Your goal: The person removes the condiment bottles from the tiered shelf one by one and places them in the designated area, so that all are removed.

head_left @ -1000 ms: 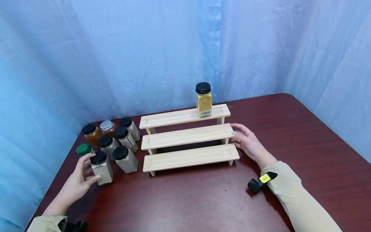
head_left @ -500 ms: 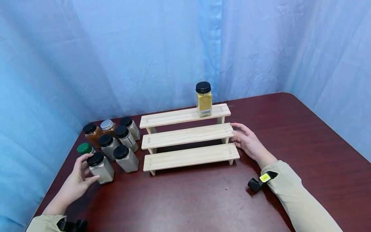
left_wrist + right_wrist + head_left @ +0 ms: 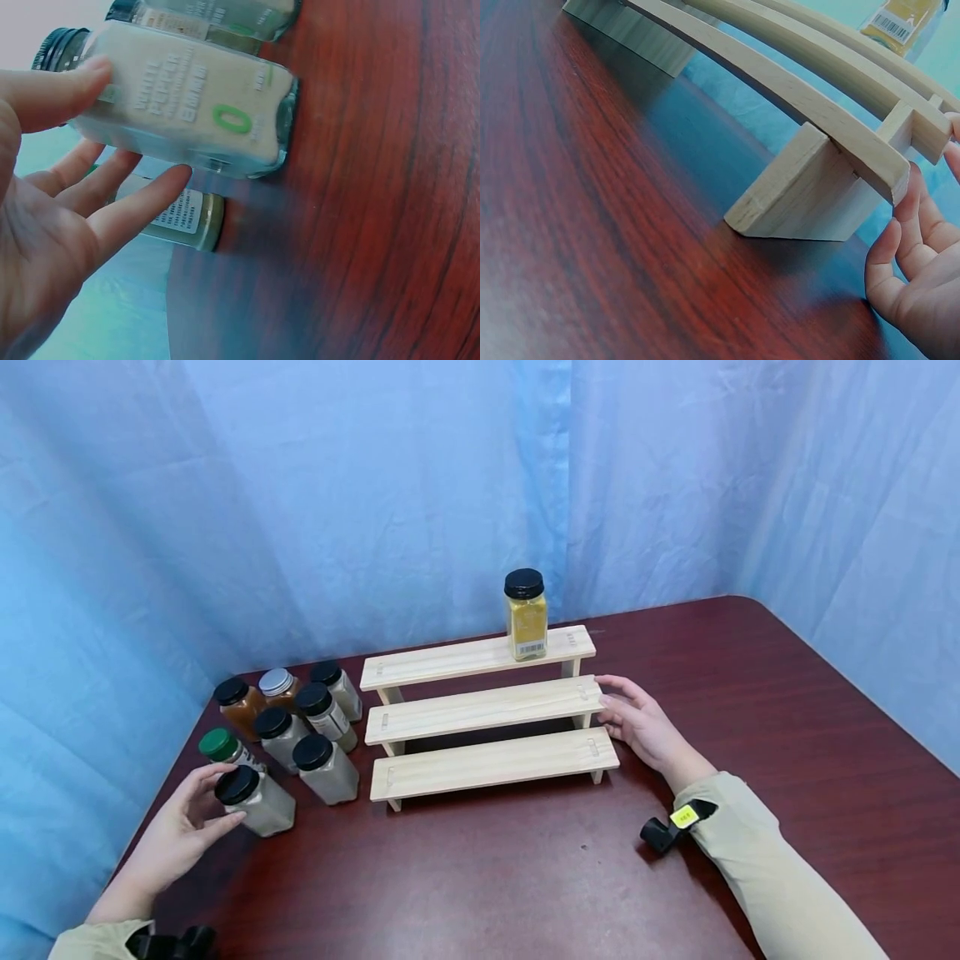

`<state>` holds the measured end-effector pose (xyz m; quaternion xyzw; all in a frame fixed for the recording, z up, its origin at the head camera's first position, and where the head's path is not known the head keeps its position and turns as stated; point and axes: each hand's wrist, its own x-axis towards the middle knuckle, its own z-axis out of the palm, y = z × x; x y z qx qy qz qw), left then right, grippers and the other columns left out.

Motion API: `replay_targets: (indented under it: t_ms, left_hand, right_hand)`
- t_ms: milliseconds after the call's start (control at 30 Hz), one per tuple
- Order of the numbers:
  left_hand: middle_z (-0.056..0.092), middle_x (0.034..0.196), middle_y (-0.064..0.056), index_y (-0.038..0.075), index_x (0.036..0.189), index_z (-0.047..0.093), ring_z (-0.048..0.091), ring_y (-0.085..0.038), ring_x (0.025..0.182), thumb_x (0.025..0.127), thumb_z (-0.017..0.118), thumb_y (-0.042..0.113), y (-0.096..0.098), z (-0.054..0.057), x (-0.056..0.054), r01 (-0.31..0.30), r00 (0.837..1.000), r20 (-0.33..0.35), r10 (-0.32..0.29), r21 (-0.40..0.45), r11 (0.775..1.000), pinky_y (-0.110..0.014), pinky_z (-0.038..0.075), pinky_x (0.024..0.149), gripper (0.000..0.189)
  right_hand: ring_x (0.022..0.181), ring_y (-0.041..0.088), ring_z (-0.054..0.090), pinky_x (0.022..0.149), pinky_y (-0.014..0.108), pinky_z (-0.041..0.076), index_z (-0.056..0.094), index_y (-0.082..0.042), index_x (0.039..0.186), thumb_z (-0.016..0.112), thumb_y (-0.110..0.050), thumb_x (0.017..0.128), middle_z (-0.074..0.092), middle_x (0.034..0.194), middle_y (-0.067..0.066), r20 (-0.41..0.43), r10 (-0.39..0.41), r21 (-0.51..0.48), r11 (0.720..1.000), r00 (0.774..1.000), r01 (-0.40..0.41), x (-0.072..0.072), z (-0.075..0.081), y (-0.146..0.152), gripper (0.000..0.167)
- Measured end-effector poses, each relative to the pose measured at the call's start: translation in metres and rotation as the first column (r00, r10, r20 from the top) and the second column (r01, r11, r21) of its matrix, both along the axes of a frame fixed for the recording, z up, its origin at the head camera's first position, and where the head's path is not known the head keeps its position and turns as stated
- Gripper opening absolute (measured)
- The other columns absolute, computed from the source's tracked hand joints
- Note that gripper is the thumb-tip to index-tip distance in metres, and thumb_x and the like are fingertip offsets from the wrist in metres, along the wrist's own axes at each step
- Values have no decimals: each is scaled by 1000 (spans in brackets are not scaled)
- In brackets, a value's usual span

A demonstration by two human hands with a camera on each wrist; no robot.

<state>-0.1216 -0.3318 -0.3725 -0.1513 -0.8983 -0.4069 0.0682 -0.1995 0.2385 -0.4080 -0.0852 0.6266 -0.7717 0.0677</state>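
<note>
My left hand [image 3: 168, 843] holds a square jar of white pepper [image 3: 268, 806] with a black lid near its lid end. The jar leans toward the hand, lid to the left. In the left wrist view, the thumb lies across the label of the pepper jar [image 3: 202, 105], with the other fingers along its far side. My right hand [image 3: 641, 727] touches the right end of a three-step wooden rack [image 3: 487, 714]. Seen from the right wrist, its loosely bent fingers rest against the end of a rack board [image 3: 840, 135].
Several spice jars stand at the table's left, among them a green-lidded jar [image 3: 219, 744], a silver-lidded jar [image 3: 279, 685] and a black-lidded jar [image 3: 326, 770]. A yellow spice jar [image 3: 527, 622] stands on the rack's top step. Blue curtains [image 3: 420, 502] surround the table [image 3: 480, 877].
My left hand has moved left and slightly down, and the white pepper jar has tipped further toward it, its base staying in place. My right hand stays at the rack.
</note>
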Motion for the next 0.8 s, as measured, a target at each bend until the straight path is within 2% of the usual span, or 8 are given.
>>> replay_targets:
  t_ms: [133, 300, 800]
  left_hand:
    - [44, 117, 35, 3, 137, 43, 50, 19, 96, 85, 63, -8, 0, 2, 2, -53, 999, -11, 53, -2, 999, -5, 48, 72, 57]
    - [43, 122, 35, 1, 139, 43, 49, 21, 100, 87, 62, -5, 4, 4, 3, -53, 999, -10, 54, 13, 998, -5, 47, 74, 56]
    - [40, 118, 37, 5, 138, 46, 46, 23, 99, 87, 64, -1, 10, 2, -11, -94, 996, 2, 94, 1, 996, -4, 47, 73, 54]
  right_hand:
    - [75, 3, 57, 66, 20, 46, 48, -23, 122, 48, -16, 99, 58, 99, -9, 1, 1, -1, 1000, 1000, -1, 0, 0, -1, 24]
    - [75, 2, 57, 66, 19, 46, 48, -24, 122, 47, -15, 99, 58, 99, -9, -16, 6, -8, 1000, 1000, -6, 0, -1, -1, 24]
    - [75, 2, 57, 66, 19, 47, 51, -26, 119, 47, -14, 99, 60, 96, -9, -29, 25, -30, 999, 999, -26, -1, -2, 1, 24]
